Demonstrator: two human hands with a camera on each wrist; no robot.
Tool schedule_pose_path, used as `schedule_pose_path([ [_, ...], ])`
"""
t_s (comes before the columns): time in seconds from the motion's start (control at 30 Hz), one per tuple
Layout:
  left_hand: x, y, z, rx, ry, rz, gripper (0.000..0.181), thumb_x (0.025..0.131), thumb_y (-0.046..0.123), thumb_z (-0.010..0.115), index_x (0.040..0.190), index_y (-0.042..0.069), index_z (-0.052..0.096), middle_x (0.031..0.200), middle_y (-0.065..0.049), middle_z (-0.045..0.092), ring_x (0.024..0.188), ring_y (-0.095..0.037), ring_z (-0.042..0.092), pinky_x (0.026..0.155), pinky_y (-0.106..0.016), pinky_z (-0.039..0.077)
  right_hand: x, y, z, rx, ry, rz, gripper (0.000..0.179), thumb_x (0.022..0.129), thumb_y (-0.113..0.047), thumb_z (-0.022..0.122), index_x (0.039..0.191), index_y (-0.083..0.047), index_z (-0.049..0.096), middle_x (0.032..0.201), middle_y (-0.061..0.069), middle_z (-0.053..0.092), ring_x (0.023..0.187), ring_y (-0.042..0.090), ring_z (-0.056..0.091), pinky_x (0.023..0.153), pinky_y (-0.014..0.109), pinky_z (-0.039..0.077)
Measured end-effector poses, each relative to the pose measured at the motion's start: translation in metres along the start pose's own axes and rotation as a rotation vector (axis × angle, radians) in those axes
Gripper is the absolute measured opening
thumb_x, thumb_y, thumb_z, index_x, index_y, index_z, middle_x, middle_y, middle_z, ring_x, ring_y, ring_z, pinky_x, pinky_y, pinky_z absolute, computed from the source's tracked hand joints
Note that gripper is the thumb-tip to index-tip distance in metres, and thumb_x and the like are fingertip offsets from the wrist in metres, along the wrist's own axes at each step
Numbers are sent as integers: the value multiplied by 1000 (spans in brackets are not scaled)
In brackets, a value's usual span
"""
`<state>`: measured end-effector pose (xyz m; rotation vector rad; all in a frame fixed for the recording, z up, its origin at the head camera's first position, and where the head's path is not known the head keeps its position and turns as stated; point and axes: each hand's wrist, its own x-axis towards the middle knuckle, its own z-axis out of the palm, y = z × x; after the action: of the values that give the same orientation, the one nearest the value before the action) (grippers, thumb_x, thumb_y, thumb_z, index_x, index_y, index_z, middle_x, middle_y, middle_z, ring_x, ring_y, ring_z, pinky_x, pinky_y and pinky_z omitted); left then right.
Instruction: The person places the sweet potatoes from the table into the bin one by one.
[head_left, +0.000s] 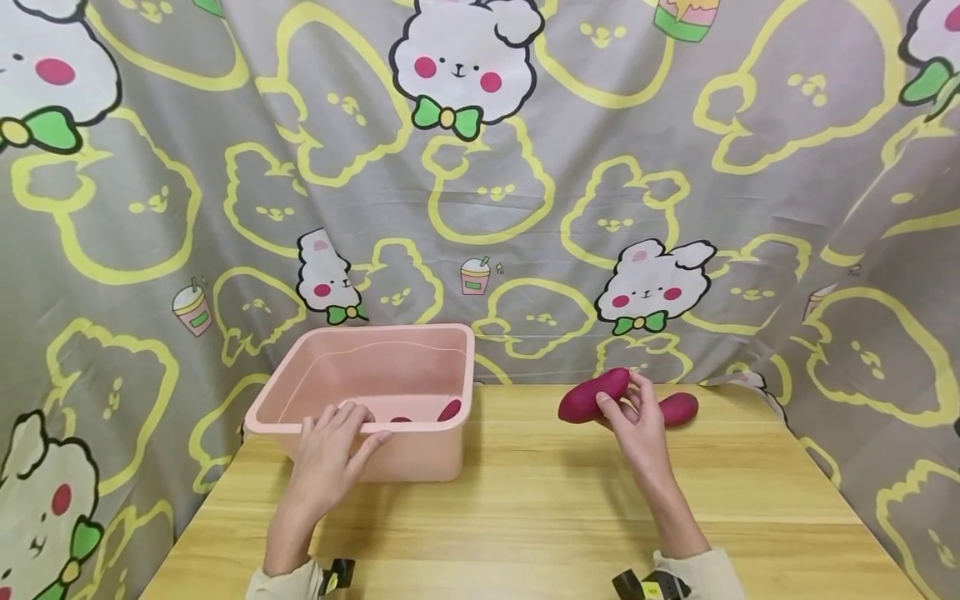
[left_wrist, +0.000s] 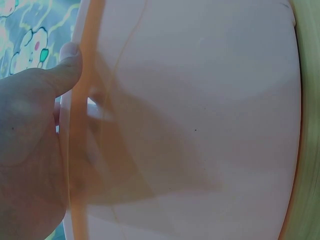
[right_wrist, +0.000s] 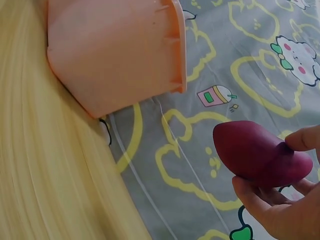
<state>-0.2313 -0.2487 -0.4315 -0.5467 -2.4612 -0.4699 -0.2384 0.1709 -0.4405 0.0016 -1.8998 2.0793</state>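
A purple-red sweet potato (head_left: 596, 396) is held above the table by my right hand (head_left: 637, 421), thumb on the near side and fingers behind it. The right wrist view shows the same sweet potato (right_wrist: 257, 152) pinched between thumb and fingers, its blunt end pointing left. My left hand (head_left: 327, 454) grips the near rim of a pink plastic tub (head_left: 427, 454), with the fingers over the rim and reaching inside. In the left wrist view the thumb (left_wrist: 70, 65) lies against the rim. Inside the tub, a sweet potato (head_left: 450, 409) and part of another dark red piece (head_left: 401, 420) show; the near wall hides the rest.
Another sweet potato (head_left: 678, 409) lies on the wooden table (head_left: 525, 525), just right of my right hand. A grey patterned cloth (head_left: 517, 250) hangs behind the table and along both sides. The tub stands at the back left, close to the cloth.
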Motion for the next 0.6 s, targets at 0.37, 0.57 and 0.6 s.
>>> schedule_pose_path([
  [0.37, 1, 0, -1, 3, -7, -1, 22, 97, 35, 70, 99, 15, 60, 93, 3, 59, 88, -19, 48, 76, -40, 26, -4, -3, 8, 64, -55, -2, 53, 97, 1, 67, 140, -1, 35, 131, 14, 51, 106, 13, 65, 86, 34, 57],
  [0.57, 0, 0, -1, 8, -14, -8, 22, 97, 36, 70, 98, 16, 60, 93, 4, 58, 89, -20, 49, 77, -41, 27, -5, -5, 13, -85, -56, -7, 54, 96, -8, 72, 139, -5, 40, 133, 11, 54, 116, 11, 59, 91, 20, 52],
  [0.6, 0, 0, -1, 7, -13, -9, 22, 97, 36, 70, 98, 16, 60, 92, 4, 58, 89, -20, 49, 76, -41, 27, -5, -5, 14, -103, -61, -10, 55, 95, -9, 73, 140, -4, 40, 135, 12, 54, 119, 12, 58, 92, 19, 50],
])
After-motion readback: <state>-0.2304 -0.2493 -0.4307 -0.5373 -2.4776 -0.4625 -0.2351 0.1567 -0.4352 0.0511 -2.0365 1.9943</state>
